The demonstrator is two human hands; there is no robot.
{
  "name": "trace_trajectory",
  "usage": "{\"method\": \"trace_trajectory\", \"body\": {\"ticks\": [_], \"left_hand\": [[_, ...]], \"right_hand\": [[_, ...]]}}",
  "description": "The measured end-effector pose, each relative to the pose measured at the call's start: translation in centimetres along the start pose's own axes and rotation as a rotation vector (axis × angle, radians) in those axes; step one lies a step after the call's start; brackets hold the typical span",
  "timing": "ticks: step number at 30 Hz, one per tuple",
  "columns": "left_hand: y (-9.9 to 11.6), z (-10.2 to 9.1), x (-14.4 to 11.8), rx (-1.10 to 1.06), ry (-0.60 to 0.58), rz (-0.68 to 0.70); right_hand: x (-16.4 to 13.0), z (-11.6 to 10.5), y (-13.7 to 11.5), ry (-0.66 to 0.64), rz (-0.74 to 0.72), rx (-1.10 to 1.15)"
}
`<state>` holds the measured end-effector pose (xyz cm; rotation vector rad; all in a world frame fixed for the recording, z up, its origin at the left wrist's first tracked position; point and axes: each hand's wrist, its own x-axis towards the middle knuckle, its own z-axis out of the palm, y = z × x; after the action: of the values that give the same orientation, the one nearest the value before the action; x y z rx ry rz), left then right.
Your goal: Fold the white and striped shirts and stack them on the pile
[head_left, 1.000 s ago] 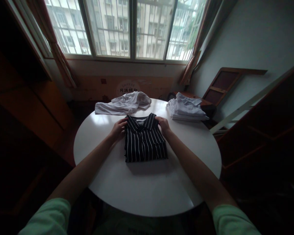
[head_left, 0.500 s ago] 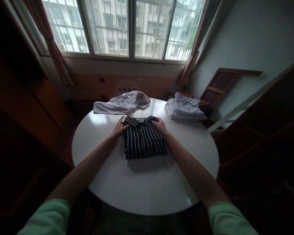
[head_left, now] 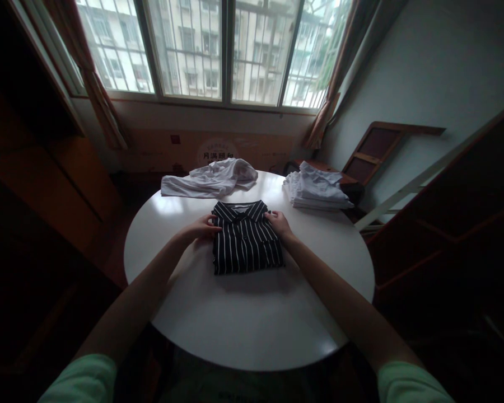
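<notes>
Dim interior, backlit by daylight.
Barred window (head_left: 222,53) overexposed; pale sheen on round white table (head_left: 252,319); soft shadow beneath folded striped shirt (head_left: 246,240); corners near black; wide-angle edge bowing.

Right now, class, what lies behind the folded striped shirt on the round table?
Behind the striped shirt lies a loose white garment at the table's far edge, and further back the window wall. Whatever the garment covers is hidden.
</notes>
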<state>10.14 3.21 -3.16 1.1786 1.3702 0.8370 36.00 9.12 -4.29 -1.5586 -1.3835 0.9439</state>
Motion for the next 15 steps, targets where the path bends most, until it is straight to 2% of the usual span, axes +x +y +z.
{"method": "trace_trajectory", "body": {"ticks": [3,6,8,12,15], "left_hand": [[-0.1,0.5,0.1,0.025,0.104,0.001],[-0.3,1.1,0.2,0.019,0.152,0.058],[-0.4,1.5,0.4,0.017,0.179,0.123],[-0.5,2.4,1.6,0.027,0.28,0.261],[-0.2,2.6,2.0,-0.025,0.306,0.241]], "right_hand": [[-0.6,-0.6,-0.2,-0.047,0.028,-0.026],[-1.2,-1.2,-0.3,-0.151,0.052,0.076],[-1.4,-1.6,-0.2,-0.178,0.071,0.144],[-1.5,-2.3,0.1,-0.103,0.093,0.234],[-1.5,-2.5,0.3,-0.027,0.099,0.294]]}}
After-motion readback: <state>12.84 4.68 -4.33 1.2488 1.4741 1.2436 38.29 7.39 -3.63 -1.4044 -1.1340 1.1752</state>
